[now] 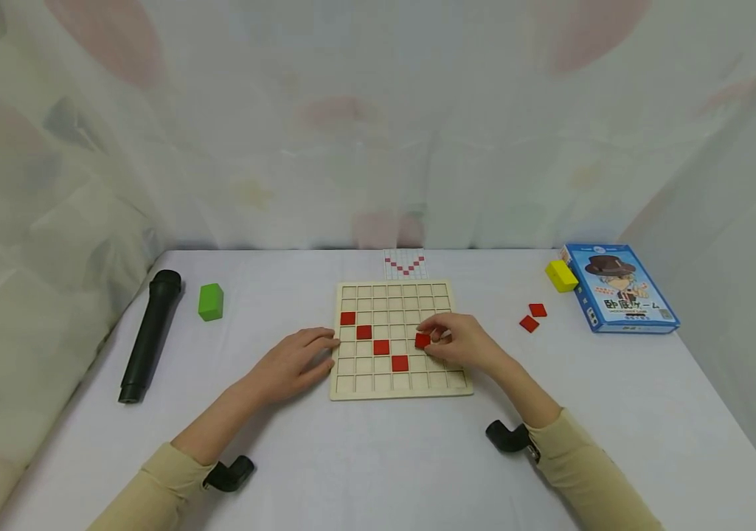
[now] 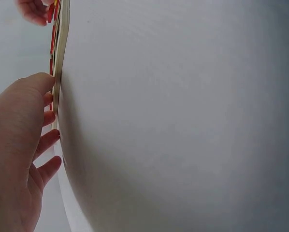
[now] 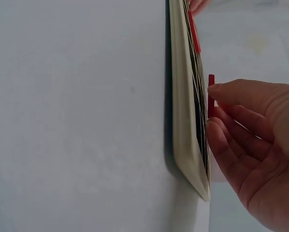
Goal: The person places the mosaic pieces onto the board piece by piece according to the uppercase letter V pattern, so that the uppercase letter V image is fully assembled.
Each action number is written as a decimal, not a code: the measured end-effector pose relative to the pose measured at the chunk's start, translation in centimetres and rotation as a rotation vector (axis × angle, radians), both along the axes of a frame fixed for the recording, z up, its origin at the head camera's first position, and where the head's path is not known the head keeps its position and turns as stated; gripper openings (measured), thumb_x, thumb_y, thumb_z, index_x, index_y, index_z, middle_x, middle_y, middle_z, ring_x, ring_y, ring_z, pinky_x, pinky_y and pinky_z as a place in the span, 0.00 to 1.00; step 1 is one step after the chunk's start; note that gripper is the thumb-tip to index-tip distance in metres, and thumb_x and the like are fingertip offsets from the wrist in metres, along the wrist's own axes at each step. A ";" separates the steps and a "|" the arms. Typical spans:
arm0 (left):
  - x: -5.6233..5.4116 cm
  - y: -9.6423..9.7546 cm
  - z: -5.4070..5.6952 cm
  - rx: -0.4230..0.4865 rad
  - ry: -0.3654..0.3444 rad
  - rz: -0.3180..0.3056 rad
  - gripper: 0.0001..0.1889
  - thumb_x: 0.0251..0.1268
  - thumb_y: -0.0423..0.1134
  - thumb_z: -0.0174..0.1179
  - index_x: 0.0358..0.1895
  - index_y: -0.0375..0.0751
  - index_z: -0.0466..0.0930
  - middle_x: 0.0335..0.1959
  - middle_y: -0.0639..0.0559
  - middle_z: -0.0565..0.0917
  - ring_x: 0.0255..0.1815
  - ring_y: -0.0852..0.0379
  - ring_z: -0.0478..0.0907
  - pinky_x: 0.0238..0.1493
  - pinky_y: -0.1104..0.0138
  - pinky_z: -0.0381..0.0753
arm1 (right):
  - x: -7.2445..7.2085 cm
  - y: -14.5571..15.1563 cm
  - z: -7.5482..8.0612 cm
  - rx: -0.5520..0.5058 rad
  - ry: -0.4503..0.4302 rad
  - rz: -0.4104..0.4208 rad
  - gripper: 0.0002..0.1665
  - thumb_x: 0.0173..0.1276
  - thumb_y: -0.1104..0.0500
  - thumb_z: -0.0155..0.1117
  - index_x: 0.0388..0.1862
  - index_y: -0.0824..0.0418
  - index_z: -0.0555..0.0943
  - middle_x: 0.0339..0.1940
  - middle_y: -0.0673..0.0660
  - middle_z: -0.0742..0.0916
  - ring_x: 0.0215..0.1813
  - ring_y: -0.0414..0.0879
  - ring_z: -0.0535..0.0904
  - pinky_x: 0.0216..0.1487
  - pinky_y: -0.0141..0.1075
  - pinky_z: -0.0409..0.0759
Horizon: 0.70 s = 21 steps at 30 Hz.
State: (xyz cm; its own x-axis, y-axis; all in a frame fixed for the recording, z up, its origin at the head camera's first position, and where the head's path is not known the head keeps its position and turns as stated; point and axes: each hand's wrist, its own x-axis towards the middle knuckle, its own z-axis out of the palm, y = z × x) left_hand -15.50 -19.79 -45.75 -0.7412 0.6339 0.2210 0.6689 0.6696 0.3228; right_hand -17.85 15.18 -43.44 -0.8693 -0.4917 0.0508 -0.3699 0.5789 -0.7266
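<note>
A pale wooden grid board [image 1: 364, 384] lies on the white table. Several red square tiles [image 1: 381, 347] sit in its cells, stepping diagonally down from the left side toward the middle. My right hand [image 1: 464, 343] pinches another red tile [image 3: 211, 96] between thumb and fingers, close over the right half of the board. In the right wrist view that tile appears edge-on, just above the grid. My left hand [image 1: 294, 361] rests at the board's left edge, its fingertips touching the rim with fingers spread. Behind the board lies a small grid card [image 1: 406, 264] printed with a red V of squares.
Two loose red tiles [image 1: 529, 323] lie right of the board. Farther right, a yellow block [image 1: 561, 276] touches a blue game box [image 1: 622, 287]. On the left are a green block [image 1: 211, 302] and a black microphone [image 1: 152, 335]. Curtains with faint prints surround the table.
</note>
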 end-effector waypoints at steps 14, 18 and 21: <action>0.0 0.0 0.0 -0.001 -0.004 0.007 0.17 0.70 0.44 0.59 0.58 0.44 0.79 0.61 0.48 0.76 0.64 0.49 0.72 0.64 0.54 0.70 | 0.3 -1.0 -0.1 0.006 0.022 0.057 0.17 0.60 0.66 0.71 0.49 0.62 0.83 0.36 0.53 0.82 0.40 0.46 0.76 0.42 0.32 0.80; 0.1 0.1 0.1 -0.003 -0.007 0.008 0.17 0.70 0.44 0.59 0.58 0.44 0.79 0.61 0.47 0.76 0.63 0.49 0.72 0.63 0.54 0.71 | 0.3 -1.0 -0.1 0.000 0.009 0.056 0.17 0.61 0.66 0.71 0.49 0.62 0.83 0.36 0.54 0.83 0.40 0.46 0.77 0.43 0.33 0.81; 0.1 0.1 0.1 -0.003 -0.006 0.008 0.17 0.70 0.44 0.59 0.58 0.44 0.79 0.61 0.47 0.77 0.63 0.49 0.72 0.63 0.54 0.71 | 0.4 -1.0 -0.1 -0.001 0.009 0.054 0.16 0.61 0.65 0.71 0.49 0.62 0.83 0.37 0.54 0.83 0.40 0.46 0.77 0.44 0.34 0.81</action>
